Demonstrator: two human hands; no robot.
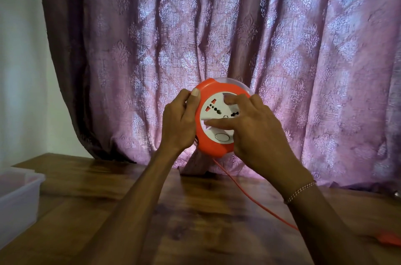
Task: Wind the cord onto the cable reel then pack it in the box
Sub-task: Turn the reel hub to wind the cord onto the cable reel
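Note:
I hold a round orange cable reel (211, 145) with a white socket face up above the wooden table. My left hand (180, 121) grips its left rim, thumb on the front edge. My right hand (256, 128) lies over the white face, with fingers on the socket plate and the thumb pressed against the plate's lower edge. An orange cord (245, 191) runs from the reel's underside down and to the right across the table, passing behind my right forearm. An orange piece (388, 238), blurred, lies at the table's right edge.
A translucent plastic box (17, 197) stands at the left edge of the wooden table (195, 221). A purple patterned curtain (217, 37) hangs right behind the table, its hem resting on the far edge.

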